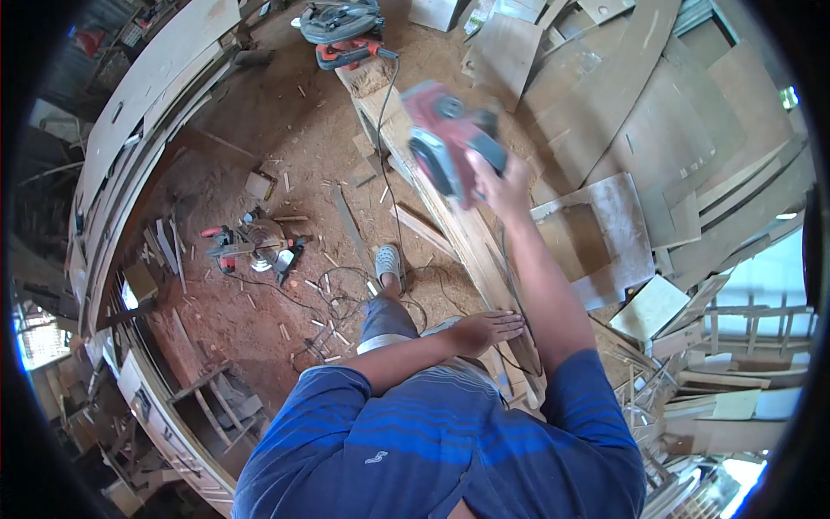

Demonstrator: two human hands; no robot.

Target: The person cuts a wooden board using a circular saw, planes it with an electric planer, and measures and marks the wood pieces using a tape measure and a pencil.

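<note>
My right hand [504, 183] is wrapped around the rear handle of a red electric planer [445, 138], which is blurred by motion. The planer is over the far half of a long pale wooden plank [471, 251]; whether its sole touches the wood I cannot tell. Near the plank's close end, my left hand [491, 333] lies flat on the wood with fingers stretched out. A dark power cord [510, 268] runs back from the planer along my right forearm and the plank.
A red-and-black circular saw [346, 39] rests beyond the plank's far end. Another power saw [255, 246] sits on the dusty floor at left, among cords and wood scraps. Sheets of board [622, 112] lean at right. Stacked curved panels [160, 95] stand at left.
</note>
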